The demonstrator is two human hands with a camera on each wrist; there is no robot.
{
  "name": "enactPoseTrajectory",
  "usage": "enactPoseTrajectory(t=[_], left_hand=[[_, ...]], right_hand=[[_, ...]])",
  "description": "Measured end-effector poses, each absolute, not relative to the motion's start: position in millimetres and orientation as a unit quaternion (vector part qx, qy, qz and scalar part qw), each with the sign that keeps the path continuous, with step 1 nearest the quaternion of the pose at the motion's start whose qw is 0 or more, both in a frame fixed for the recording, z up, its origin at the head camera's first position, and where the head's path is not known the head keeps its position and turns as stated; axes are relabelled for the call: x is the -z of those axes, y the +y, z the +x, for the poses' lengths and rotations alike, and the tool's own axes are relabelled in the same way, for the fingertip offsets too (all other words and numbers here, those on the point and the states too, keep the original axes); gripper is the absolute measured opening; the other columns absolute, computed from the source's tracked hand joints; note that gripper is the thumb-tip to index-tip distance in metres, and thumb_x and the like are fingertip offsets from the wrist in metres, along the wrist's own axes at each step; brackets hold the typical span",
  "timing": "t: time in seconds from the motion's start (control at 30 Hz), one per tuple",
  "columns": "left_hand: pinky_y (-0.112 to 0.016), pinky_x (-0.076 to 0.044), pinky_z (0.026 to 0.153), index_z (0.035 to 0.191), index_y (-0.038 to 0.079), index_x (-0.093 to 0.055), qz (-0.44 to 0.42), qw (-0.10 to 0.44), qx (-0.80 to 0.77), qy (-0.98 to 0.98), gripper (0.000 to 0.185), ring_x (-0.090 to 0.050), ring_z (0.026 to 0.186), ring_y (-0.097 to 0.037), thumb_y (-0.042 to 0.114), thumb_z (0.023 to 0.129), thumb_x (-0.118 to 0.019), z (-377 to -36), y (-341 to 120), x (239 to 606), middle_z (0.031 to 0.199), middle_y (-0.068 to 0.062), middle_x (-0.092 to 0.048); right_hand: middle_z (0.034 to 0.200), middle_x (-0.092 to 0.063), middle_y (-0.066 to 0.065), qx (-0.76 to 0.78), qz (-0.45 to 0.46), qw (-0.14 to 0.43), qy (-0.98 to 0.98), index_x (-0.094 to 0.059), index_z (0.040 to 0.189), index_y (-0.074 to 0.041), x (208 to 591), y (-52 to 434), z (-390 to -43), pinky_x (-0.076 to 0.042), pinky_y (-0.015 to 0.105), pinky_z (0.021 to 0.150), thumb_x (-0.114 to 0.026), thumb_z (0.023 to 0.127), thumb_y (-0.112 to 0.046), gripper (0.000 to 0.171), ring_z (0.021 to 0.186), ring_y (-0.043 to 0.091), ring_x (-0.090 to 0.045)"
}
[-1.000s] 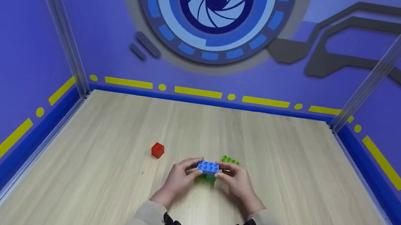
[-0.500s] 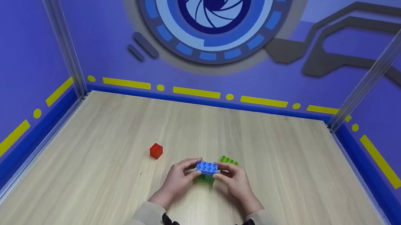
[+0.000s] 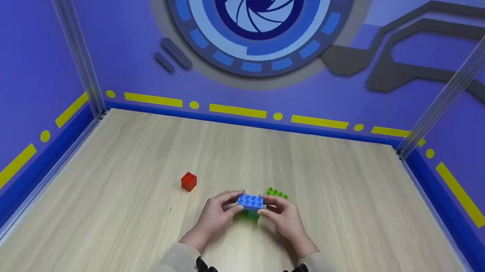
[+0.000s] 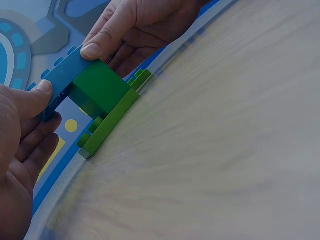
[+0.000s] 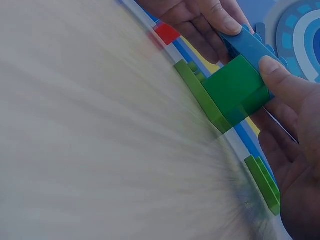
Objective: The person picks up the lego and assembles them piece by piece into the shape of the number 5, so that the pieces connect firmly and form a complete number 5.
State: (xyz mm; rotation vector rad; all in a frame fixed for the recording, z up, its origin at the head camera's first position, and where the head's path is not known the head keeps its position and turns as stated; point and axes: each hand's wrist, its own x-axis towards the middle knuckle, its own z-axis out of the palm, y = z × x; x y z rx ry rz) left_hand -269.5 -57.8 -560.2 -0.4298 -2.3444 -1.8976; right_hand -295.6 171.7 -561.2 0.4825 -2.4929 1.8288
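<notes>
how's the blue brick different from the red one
The blue brick is long and studded, while the red brick looks like a small cube. The blue brick is pinched at its ends by the left hand and right hand, on top of a green brick; the red brick lies alone on the table, untouched. Both are plastic building bricks.

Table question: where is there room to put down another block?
Bare wood runs behind the red cube and light green plate to the far wall, and along both sides. It's crowded where left hand and right hand hold the blue brick.
</notes>
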Motion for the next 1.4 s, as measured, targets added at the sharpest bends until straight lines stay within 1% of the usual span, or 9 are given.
enactPoseTrajectory(t=[0.07,0.3,0.47,0.63,0.8,1.1,1.17,1.27,1.4], left_hand=[[-0.034,-0.055,0.106,0.139,0.005,-0.064,-0.143,0.049,0.623,-0.768,0.043,-0.064,0.129,-0.034,0.009,0.097,-0.071,-270.0,-57.7,560.3,0.139,-0.014,-0.065],[-0.033,-0.055,0.106,0.139,0.009,-0.065,-0.134,0.046,0.623,-0.769,0.043,-0.064,0.129,-0.032,0.01,0.096,-0.072,-270.4,-57.7,560.9,0.14,-0.013,-0.065],[-0.033,-0.055,0.106,0.138,0.008,-0.065,-0.127,0.045,0.629,-0.765,0.043,-0.064,0.129,-0.032,0.01,0.096,-0.072,-270.7,-56.7,561.4,0.139,-0.012,-0.065],[-0.036,-0.054,0.107,0.138,0.006,-0.065,-0.129,0.045,0.634,-0.761,0.044,-0.064,0.129,-0.032,0.01,0.096,-0.072,-270.5,-56.2,561.3,0.139,-0.012,-0.065],[-0.033,-0.055,0.106,0.139,0.005,-0.064,-0.132,0.046,0.637,-0.758,0.045,-0.064,0.128,-0.032,0.009,0.096,-0.072,-269.9,-56.5,560.6,0.139,-0.013,-0.065],[-0.03,-0.055,0.105,0.139,0.004,-0.064,-0.131,0.048,0.639,-0.757,0.045,-0.065,0.128,-0.033,0.008,0.095,-0.072,-269.5,-56.5,561.2,0.139,-0.014,-0.066],[-0.03,-0.055,0.105,0.139,0.004,-0.064,-0.132,0.048,0.64,-0.756,0.045,-0.065,0.128,-0.032,0.009,0.095,-0.073,-269.8,-56.5,561.4,0.139,-0.014,-0.066],[-0.031,-0.055,0.105,0.139,0.004,-0.064,-0.133,0.049,0.64,-0.755,0.044,-0.064,0.128,-0.033,0.009,0.096,-0.072,-269.5,-56.8,561.5,0.139,-0.015,-0.065],[-0.031,-0.055,0.105,0.139,0.007,-0.064,-0.132,0.048,0.639,-0.756,0.044,-0.065,0.127,-0.032,0.011,0.096,-0.072,-269.0,-57.3,561.7,0.14,-0.013,-0.065]], right_hand=[[0.122,-0.073,0.02,-0.586,0.154,0.006,-0.795,-0.071,0.124,0.001,560.9,171.8,-295.3,-0.059,0.034,0.1,-0.081,0.088,-0.013,0.039,0.115,0.03,-0.07],[0.123,-0.072,0.022,-0.595,0.154,-0.001,-0.789,-0.071,0.124,0.002,562.1,171.9,-296.3,-0.058,0.033,0.101,-0.082,0.087,-0.012,0.041,0.118,0.036,-0.069],[0.124,-0.072,0.021,-0.6,0.147,-0.001,-0.786,-0.071,0.125,0.001,562.6,171.2,-296.7,-0.059,0.034,0.1,-0.081,0.088,-0.01,0.04,0.118,0.035,-0.069],[0.124,-0.073,0.02,-0.606,0.139,-0.004,-0.784,-0.071,0.126,-0.001,560.4,170.8,-295.0,-0.058,0.035,0.101,-0.08,0.088,-0.009,0.04,0.116,0.031,-0.07],[0.125,-0.072,0.02,-0.61,0.14,-0.011,-0.78,-0.07,0.128,-0.002,559.6,171.5,-294.1,-0.058,0.033,0.101,-0.08,0.088,-0.01,0.041,0.116,0.027,-0.07],[0.126,-0.071,0.022,-0.619,0.147,-0.021,-0.771,-0.069,0.129,0.0,561.5,172.4,-294.4,-0.057,0.023,0.097,-0.08,0.089,-0.012,0.043,0.109,0.009,-0.069],[0.126,-0.071,0.022,-0.618,0.144,-0.022,-0.772,-0.069,0.129,0.0,562.2,172.7,-294.7,-0.058,0.024,0.098,-0.081,0.089,-0.011,0.043,0.11,0.01,-0.07],[0.126,-0.071,0.022,-0.617,0.142,-0.022,-0.773,-0.07,0.128,0.0,562.9,172.0,-294.9,-0.058,0.027,0.098,-0.081,0.088,-0.009,0.043,0.112,0.017,-0.071],[0.126,-0.071,0.022,-0.613,0.141,-0.02,-0.777,-0.07,0.128,0.001,562.9,170.6,-294.9,-0.058,0.025,0.097,-0.081,0.088,-0.01,0.043,0.114,0.025,-0.071]])
